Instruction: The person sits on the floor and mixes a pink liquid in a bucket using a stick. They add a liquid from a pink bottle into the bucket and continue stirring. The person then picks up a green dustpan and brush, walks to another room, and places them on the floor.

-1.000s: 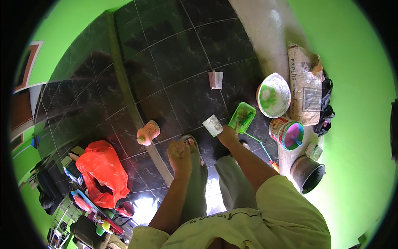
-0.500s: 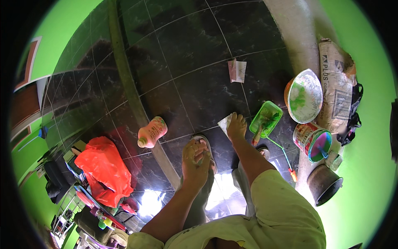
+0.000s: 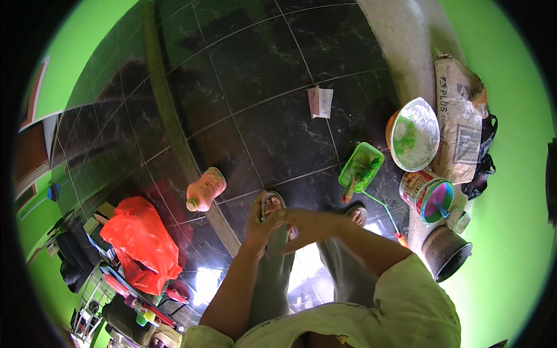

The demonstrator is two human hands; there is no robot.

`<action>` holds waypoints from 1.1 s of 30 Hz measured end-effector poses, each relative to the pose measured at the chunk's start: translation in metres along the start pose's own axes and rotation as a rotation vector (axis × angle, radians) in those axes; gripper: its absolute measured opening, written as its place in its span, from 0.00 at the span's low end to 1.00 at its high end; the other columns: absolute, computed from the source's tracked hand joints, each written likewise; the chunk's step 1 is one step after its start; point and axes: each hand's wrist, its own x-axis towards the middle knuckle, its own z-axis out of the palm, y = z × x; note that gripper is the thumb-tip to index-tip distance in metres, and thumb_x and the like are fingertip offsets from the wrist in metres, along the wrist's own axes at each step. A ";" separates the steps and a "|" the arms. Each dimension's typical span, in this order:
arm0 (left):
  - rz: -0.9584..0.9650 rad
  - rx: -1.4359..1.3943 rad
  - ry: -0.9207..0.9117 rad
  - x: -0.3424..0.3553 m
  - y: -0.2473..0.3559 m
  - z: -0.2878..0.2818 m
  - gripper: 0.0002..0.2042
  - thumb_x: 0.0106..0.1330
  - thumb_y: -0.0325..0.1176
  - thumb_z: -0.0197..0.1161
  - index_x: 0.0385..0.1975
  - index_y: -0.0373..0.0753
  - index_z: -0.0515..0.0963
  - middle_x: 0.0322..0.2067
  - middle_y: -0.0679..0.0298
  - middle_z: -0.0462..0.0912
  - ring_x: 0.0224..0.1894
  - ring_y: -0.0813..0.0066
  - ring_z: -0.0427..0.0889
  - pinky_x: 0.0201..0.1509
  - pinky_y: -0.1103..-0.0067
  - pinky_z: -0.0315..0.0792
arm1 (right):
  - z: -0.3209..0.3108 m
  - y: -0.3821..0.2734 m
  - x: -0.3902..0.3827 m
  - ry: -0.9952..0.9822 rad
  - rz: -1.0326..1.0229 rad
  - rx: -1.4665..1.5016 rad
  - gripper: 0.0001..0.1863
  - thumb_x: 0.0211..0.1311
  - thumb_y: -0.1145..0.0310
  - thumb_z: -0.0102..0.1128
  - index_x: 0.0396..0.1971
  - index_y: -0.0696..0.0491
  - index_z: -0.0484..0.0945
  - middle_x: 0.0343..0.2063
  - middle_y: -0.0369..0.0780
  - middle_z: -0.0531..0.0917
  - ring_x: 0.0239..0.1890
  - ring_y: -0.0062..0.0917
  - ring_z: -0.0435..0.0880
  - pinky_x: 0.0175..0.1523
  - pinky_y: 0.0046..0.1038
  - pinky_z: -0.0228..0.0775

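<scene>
My left hand is raised over my left foot, fingers curled around something I cannot make out. My right hand, smeared by motion, reaches across beside it, and its fingers partly overlap the left hand. Right of both hands, a green tray holds a brush with green paint, and a thin handle with an orange grip extends from it. A pink bottle lies on its side left of my hands, by the strip in the dark tiles.
Along the right wall are a green-stained bowl, a paper sack, a black bag, a paint bucket and a black pail. Folded paper lies ahead. Red plastic and piled items lie at left.
My right hand, earlier gripping a flat white piece beside the tray, has swung left to my left hand and the piece is hidden or out of sight. The left hand has shifted slightly.
</scene>
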 end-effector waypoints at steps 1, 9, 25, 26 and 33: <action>-0.018 -0.046 0.003 0.003 0.005 -0.005 0.47 0.59 0.39 0.73 0.75 0.42 0.52 0.61 0.52 0.71 0.56 0.63 0.77 0.62 0.62 0.70 | -0.030 0.006 0.003 -0.117 -0.049 0.015 0.15 0.60 0.62 0.71 0.44 0.51 0.83 0.38 0.36 0.86 0.41 0.27 0.85 0.47 0.30 0.78; -0.132 -0.306 -0.243 -0.002 0.015 -0.021 0.39 0.57 0.38 0.57 0.74 0.42 0.58 0.49 0.58 0.78 0.59 0.51 0.77 0.67 0.56 0.69 | -0.223 0.109 0.093 1.407 0.615 -0.556 0.39 0.52 0.41 0.71 0.55 0.56 0.76 0.53 0.48 0.80 0.59 0.43 0.79 0.61 0.41 0.73; 0.008 -0.069 -0.086 0.013 0.005 -0.009 0.26 0.67 0.26 0.62 0.66 0.45 0.67 0.49 0.62 0.78 0.54 0.71 0.78 0.59 0.73 0.73 | -0.157 0.127 0.056 0.706 0.337 0.506 0.23 0.48 0.75 0.69 0.48 0.62 0.81 0.36 0.43 0.87 0.33 0.29 0.87 0.39 0.32 0.79; 0.003 -0.054 -0.052 0.015 0.001 -0.008 0.23 0.69 0.26 0.63 0.63 0.46 0.70 0.49 0.65 0.77 0.54 0.73 0.78 0.58 0.76 0.73 | -0.128 0.111 0.039 0.650 0.282 0.539 0.22 0.49 0.76 0.67 0.48 0.62 0.81 0.35 0.43 0.87 0.34 0.30 0.87 0.40 0.31 0.79; -0.030 -0.115 -0.131 0.010 -0.029 0.041 0.19 0.69 0.31 0.66 0.59 0.41 0.73 0.48 0.68 0.78 0.53 0.76 0.76 0.57 0.77 0.72 | 0.017 0.003 -0.047 0.594 0.374 -0.239 0.21 0.63 0.61 0.60 0.46 0.64 0.77 0.41 0.56 0.83 0.37 0.51 0.85 0.43 0.46 0.79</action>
